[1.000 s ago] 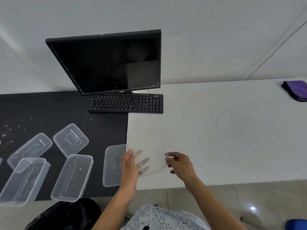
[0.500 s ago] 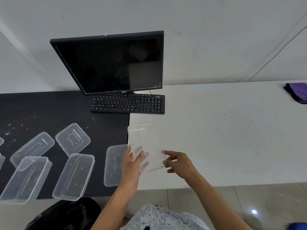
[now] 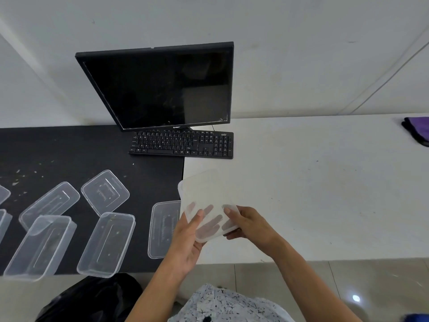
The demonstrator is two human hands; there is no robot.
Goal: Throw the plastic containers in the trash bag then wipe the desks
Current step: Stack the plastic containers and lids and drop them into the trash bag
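Left fingers: spread flat under the held container and seen through its cloudy plastic, with the left thumb pressed on top, so the near left edge is pinched.
Right fingers: curled beneath the near right corner, with the right thumb laid on the rim.
Left hand: palm turned up and inward, wrapped round the piece from the left.
Right hand: closed on the same piece from the right.
Held container: translucent and tilted (lid or shallow tub cannot be told), raised over the seam between the two desks, near their front edge.
Flat lid: laid on the black desk, just left of the left hand.
Loose tubs: one open tub and another are set at the black desk's front edge; two more pieces are laid behind them.
Trash bag: black, seen on the floor below the black desk's front edge.
Black desk: dotted with pale crumbs.
White desk: faintly marked.
Keyboard: placed across the seam, below the dark monitor.
Purple cloth: at the white desk's far right.
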